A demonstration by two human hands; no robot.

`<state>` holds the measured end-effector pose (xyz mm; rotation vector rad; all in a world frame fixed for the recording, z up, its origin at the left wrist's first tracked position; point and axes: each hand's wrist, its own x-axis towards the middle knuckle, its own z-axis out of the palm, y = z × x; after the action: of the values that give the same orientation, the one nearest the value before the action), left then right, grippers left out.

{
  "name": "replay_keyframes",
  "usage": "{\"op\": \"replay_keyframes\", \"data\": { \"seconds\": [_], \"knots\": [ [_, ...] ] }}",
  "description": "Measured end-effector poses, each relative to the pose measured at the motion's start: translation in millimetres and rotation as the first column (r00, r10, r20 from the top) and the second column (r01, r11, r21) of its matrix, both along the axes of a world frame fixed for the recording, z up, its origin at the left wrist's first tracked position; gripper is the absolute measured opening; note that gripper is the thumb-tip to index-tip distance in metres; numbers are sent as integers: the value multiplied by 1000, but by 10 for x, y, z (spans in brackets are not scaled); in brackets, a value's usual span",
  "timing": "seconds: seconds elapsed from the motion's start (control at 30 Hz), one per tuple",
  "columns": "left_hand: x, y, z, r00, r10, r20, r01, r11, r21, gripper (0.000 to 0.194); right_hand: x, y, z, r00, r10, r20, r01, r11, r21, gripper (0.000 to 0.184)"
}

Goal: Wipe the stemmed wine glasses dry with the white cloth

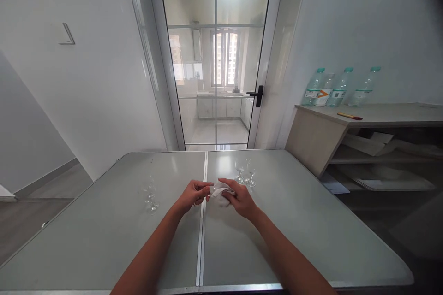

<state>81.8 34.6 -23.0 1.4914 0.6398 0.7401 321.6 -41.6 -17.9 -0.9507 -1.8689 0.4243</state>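
Both my hands meet over the middle seam of a grey folding table. My left hand is closed around a small clear glass whose base shows below the fingers. My right hand is closed on a white cloth pressed against that glass. Two clear stemmed glasses stand upright just beyond my right hand. Two more clear glasses stand to the left of my left hand.
A wooden shelf unit stands at the right, with several water bottles and a pencil-like stick on top. A glass door with a black handle is behind the table, opening onto a kitchen.
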Motion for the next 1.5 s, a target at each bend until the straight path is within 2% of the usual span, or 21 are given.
{"op": "replay_keyframes", "data": {
  "seconds": [0.1, 0.17, 0.2, 0.3, 0.37, 0.43, 0.53, 0.57, 0.63, 0.7, 0.77, 0.87, 0.93, 1.03, 1.13, 1.2, 1.23, 1.3, 1.4, 1.5],
  "knots": [
    [-21, 8, -2, 998, 55, 29, -56, 998, 28, 64, -10, 4, -12, 980, -136, -147, 156, 978, 137, 38],
    [-36, -1, 3, 999, 39, 7, -39, 997, 63, 61, -1, 2, 8, 960, -188, -210, 207, 976, 74, 42],
    [-39, -11, 9, 1000, 18, -7, -18, 997, 76, 59, 5, 2, 26, 964, -167, -206, 173, 985, 11, 46],
    [-25, -68, 32, 997, -49, -57, 56, 991, 121, 50, 13, 5, 76, 994, 26, -102, -42, 987, -154, 61],
    [2, -118, 31, 992, -63, -107, 82, 980, 182, 43, 1, 15, 84, 997, 68, -29, -73, 973, -217, 69],
    [29, -164, 9, 984, -11, -177, 63, 954, 292, 38, -21, 37, 65, 999, 36, 33, -27, 968, -249, 61],
    [57, -202, -48, 950, 156, -270, 13, 845, 534, 35, -50, 85, -4, 999, -14, 47, 28, 956, -292, 25],
    [61, -205, -66, 937, 205, -282, 8, 796, 606, 33, -55, 101, -34, 1000, -22, -1, 21, 936, -351, 16],
    [63, -199, -94, 924, 259, -282, 11, 718, 696, 30, -61, 126, -93, 988, -38, -147, -44, 855, -517, 7],
    [57, -182, -109, 921, 291, -258, -8, 679, 734, 31, -71, 141, -137, 961, -54, -271, -137, 758, -637, 10],
    [46, -160, -114, 918, 343, -198, -87, 663, 743, 36, -90, 146, -152, 941, -70, -330, -178, 728, -663, 18],
    [41, -140, -109, 903, 413, -115, -223, 682, 696, 44, -125, 146, -116, 921, -94, -379, -175, 767, -617, 22],
    [58, -140, -94, 914, 394, -103, -250, 742, 622, 48, -132, 144, -73, 909, -119, -400, -136, 822, -553, 17],
    [104, -143, -62, 966, 252, -60, -199, 870, 451, 54, -105, 128, -17, 903, -108, -416, -73, 915, -396, 19],
    [131, -124, -49, 999, 52, 8, -53, 982, 181, 56, -64, 85, 8, 935, -54, -350, -10, 984, -179, 28],
    [137, -104, -65, 998, -29, 50, 27, 999, 39, 53, -56, 47, 4, 967, -25, -252, 24, 1000, -8, 29],
    [142, -95, -80, 997, -32, 72, 32, 999, 4, 52, -61, 29, -4, 977, -26, -211, 41, 997, 64, 31],
    [164, -84, -110, 992, 32, 123, -30, 999, -14, 53, -82, 1, -30, 977, -88, -194, 118, 982, 150, 42],
    [213, -87, -130, 968, 172, 181, -171, 985, -18, 55, -109, -11, -76, 950, -224, -219, 255, 959, 127, 50],
    [239, -107, -107, 956, 229, 184, -232, 973, -4, 55, -97, 11, -89, 969, -208, -132, 219, 973, 72, 52]
  ]
}}
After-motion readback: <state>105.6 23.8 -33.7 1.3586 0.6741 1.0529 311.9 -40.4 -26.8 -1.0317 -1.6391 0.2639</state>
